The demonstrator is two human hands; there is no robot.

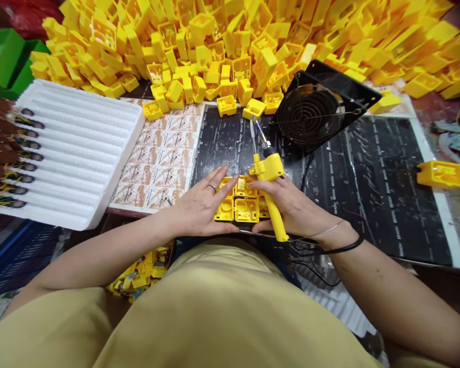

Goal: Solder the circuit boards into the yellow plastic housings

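Note:
My left hand point(204, 204) lies flat, fingers spread, on the left side of a block of small yellow plastic housings point(242, 202) at the table's near edge. My right hand point(291, 208) is closed around the handle of a yellow soldering iron point(270, 179), whose metal tip points away toward the back of the table. The iron sits just above the right side of the housing block. A black cable runs from the iron around my right wrist.
A huge heap of yellow housings point(253, 41) fills the back. A black fan point(314, 112) stands tilted right of centre on the black mat point(387, 174). A white foam tray point(76, 148) lies left. One loose housing point(441, 174) sits far right.

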